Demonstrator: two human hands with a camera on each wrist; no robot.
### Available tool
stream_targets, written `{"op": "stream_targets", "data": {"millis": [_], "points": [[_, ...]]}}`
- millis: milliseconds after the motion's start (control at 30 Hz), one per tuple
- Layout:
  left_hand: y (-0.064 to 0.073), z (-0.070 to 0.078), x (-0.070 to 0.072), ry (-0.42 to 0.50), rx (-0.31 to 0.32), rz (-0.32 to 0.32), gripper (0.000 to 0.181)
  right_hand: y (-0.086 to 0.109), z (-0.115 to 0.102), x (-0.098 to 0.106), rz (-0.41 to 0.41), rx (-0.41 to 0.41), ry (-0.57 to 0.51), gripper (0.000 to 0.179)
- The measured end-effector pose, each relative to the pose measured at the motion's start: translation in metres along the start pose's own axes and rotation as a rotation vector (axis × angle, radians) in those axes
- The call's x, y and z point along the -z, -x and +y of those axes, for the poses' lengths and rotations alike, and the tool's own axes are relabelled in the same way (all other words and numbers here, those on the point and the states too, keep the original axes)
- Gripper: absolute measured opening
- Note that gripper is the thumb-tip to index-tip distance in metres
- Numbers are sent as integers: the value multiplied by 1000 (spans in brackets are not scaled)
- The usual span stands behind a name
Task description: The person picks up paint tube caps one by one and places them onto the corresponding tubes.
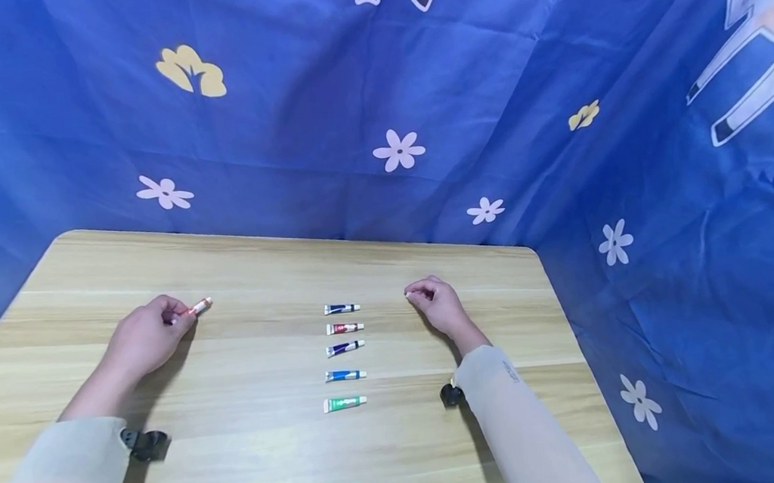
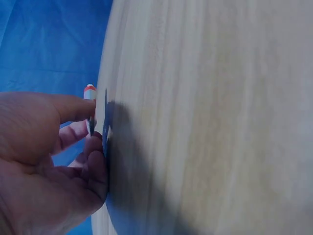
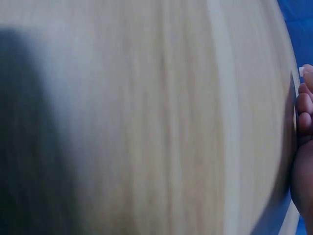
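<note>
On the left side of the table, my left hand (image 1: 145, 336) pinches a small paint tube (image 1: 199, 306) between thumb and fingers. In the left wrist view the white cap and orange-red band of this paint tube (image 2: 89, 93) stick out past the fingertips, close to the tabletop. Over on the right, my right hand (image 1: 442, 309) has its fingers curled around a small thing with a white tip (image 1: 408, 294). Only that white tip (image 3: 301, 71) shows in the right wrist view, at the right edge; the fingers hide the rest.
Between the hands, several paint tubes lie in a column: dark blue (image 1: 341, 309), red (image 1: 344, 328), purple (image 1: 344, 347), blue (image 1: 345, 375) and green (image 1: 344, 403), caps pointing right. A blue patterned cloth (image 1: 272, 167) hangs behind the wooden table (image 1: 261, 464) and along its right side.
</note>
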State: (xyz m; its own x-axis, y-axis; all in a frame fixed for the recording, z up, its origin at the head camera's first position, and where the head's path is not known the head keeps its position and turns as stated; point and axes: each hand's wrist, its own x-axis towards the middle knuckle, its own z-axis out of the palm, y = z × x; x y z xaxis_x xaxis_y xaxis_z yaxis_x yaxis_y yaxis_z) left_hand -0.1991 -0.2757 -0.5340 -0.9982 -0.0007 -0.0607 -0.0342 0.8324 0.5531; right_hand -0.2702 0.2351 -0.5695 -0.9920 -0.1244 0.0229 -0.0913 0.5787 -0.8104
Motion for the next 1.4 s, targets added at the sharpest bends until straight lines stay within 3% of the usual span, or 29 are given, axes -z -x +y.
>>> {"op": "stream_targets", "data": {"millis": [100, 333, 500, 667, 833, 967, 1100, 1267, 1400], "points": [[5, -3, -1, 46, 31, 2, 33, 0, -1, -1, 53, -69, -79, 12], [15, -2, 1, 262, 130, -4, 47, -6, -4, -4, 229, -196, -370, 20], [17, 2, 1, 412, 167, 3, 37, -7, -11, -10, 358, -261, -552, 23], [21, 8, -3, 651, 207, -11, 19, -7, -25, -17, 401, -271, -746, 29], [27, 12, -5, 911, 234, 0, 15, -5, -33, -18, 474, -289, -947, 30], [33, 14, -5, 1154, 254, 19, 14, -3, -33, -16, 511, -320, -1027, 33], [41, 17, -5, 1323, 261, 25, 9, 1, -30, -14, 526, -339, -1085, 34], [52, 25, -6, 1293, 267, 74, 7, 12, -28, -9, 528, -366, -1273, 38], [58, 33, -8, 1258, 271, 113, 6, 21, -31, -7, 534, -363, -1419, 27]]}}
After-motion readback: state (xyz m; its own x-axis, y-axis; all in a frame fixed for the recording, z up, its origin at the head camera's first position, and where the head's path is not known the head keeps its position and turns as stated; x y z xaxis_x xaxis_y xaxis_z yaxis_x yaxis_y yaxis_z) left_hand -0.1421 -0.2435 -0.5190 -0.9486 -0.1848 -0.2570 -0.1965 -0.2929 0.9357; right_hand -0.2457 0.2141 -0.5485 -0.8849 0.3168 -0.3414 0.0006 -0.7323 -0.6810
